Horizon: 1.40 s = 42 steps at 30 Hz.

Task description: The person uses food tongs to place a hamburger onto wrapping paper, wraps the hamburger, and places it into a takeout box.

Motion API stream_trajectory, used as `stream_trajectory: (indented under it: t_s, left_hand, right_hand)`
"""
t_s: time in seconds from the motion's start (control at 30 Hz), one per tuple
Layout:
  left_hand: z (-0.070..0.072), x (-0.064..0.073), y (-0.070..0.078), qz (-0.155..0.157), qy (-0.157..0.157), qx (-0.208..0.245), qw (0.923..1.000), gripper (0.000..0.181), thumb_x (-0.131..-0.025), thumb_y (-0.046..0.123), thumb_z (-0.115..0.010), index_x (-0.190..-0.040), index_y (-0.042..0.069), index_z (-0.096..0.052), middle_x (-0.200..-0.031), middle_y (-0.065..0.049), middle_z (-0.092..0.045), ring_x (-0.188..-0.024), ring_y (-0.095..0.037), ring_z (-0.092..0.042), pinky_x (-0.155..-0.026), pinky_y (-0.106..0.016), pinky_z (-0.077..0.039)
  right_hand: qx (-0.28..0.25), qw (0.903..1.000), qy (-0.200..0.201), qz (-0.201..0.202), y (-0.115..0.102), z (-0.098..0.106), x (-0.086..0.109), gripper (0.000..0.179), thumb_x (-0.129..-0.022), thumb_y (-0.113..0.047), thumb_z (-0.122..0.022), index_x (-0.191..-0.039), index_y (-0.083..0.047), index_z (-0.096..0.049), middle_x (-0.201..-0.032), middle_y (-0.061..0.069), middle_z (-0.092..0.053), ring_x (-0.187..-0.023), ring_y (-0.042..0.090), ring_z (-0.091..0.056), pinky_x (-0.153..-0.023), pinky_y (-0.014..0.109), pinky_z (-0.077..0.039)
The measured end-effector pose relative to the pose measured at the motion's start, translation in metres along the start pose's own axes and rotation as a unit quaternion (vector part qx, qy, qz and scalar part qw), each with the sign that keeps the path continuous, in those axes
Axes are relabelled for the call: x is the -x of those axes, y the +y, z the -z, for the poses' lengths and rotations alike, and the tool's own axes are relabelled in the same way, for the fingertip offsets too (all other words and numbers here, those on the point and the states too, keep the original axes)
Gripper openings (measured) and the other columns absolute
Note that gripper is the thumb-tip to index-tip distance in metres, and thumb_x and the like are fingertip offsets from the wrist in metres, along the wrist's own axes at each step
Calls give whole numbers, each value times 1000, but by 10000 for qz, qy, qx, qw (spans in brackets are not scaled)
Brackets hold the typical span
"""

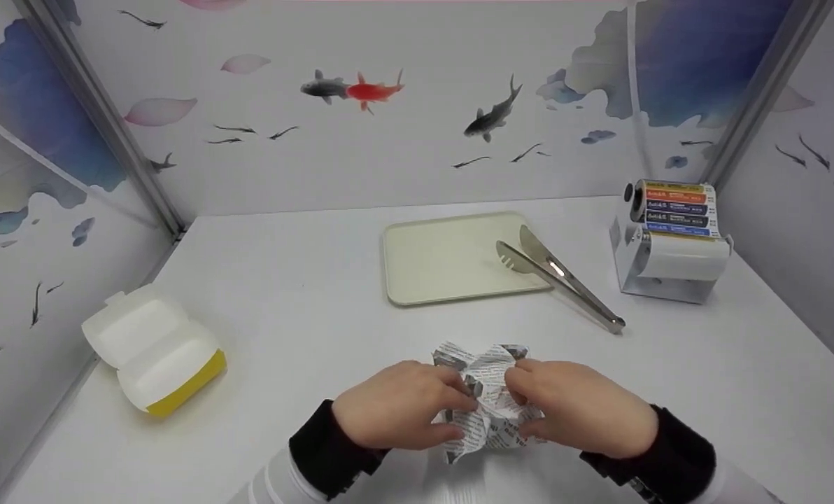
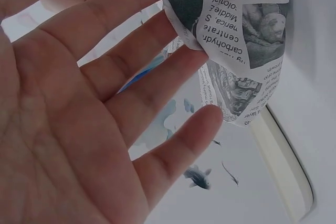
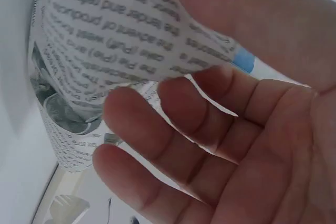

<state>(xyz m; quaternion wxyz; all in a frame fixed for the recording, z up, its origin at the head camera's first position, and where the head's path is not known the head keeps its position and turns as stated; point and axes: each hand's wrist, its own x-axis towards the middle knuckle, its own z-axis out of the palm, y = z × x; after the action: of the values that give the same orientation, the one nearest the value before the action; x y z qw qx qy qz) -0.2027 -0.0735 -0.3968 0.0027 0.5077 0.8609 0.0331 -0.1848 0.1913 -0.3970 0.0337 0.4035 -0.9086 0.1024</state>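
A sheet of newspaper-print wrapping paper (image 1: 490, 381) stands folded and crumpled on the table, its corners sticking up. Whatever is inside it is hidden. My left hand (image 1: 410, 406) touches its left side; in the left wrist view the fingers (image 2: 152, 98) are mostly straight, with several tips against a paper flap (image 2: 226, 35). From the right, my right hand (image 1: 574, 406) holds the paper's edge. The right wrist view shows a paper fold (image 3: 126, 35) between the thumb and the curled fingers (image 3: 142, 124).
Behind the paper lies a pale tray (image 1: 445, 259), with metal tongs (image 1: 564, 280) resting across its right edge. An open white and yellow takeaway box (image 1: 158, 350) sits at the left. A dispenser with label rolls (image 1: 672, 245) stands at the back right. Printed panels (image 1: 417, 140) enclose the table.
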Motion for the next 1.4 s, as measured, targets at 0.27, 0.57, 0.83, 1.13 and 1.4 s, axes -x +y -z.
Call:
stream_trajectory:
  t_s: [0.27, 0.57, 0.83, 1.13, 1.4]
  left_hand:
    - [3, 2, 1, 140, -146, -45, 9998, 27, -95, 37, -75, -120, 27, -77, -114, 8, -74, -98, -8, -71, -80, -25, -58]
    - [3, 3, 3, 125, -142, -121, 9997, 28, -94, 38, -75, -119, 27, -77, -110, 8, -74, -93, -6, -70, -76, -23, -56]
    - [1, 1, 5, 69, -116, -177, 9998, 25, -94, 41, -75, -116, 28, -77, -101, 8, -71, -82, -5, -64, -66, -21, -49]
    - [-1, 1, 6, 50, -129, -201, 9997, 30, -94, 40, -76, -121, 28, -77, -102, 6, -71, -84, -6, -62, -71, -21, -50]
    - [-13, -7, 15, 109, 299, -591, 9977, 39, -93, 48, -76, -124, 25, -75, -93, 5, -62, -83, -9, -56, -74, -23, -47]
  right_hand:
    - [368, 9989, 223, 203, 0, -11, -4, 31, -79, 4, -75, -81, -16, -51, -74, -7, -53, -63, 7, -42, -56, 24, -40]
    - [231, 9994, 198, 169, 5, -12, -4, 34, -79, 3, -78, -94, -13, -52, -83, -6, -54, -69, 7, -49, -62, 25, -47]
    - [470, 9983, 74, 339, 9, -20, -8, 32, -78, 8, -74, -76, -17, -53, -76, -6, -46, -63, 7, -38, -57, 23, -39]
    - [366, 9980, -417, 300, 12, 4, -2, 40, -76, 15, -71, -85, -23, -79, -79, -10, -62, -67, 6, -52, -63, 27, -47]
    - [744, 9966, 359, 5, -3, 18, 11, 37, -91, 5, -68, -123, -12, -75, -126, 3, -76, -108, 23, -75, -91, 42, -62]
